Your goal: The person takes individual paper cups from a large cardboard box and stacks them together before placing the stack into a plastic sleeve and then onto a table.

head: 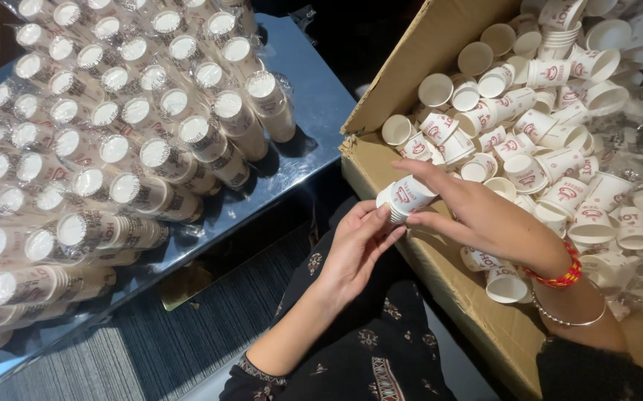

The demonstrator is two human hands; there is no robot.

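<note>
You had both hands on 1 short stack of paper cups (404,197) right over the cardboard box (440,44) edge: left hand (355,252) cupped the bottom, right hand (477,215) pinched the side, probably to keep it squared. Wrapped cup sleeves (113,148) covered the tabletop (314,89).
</note>
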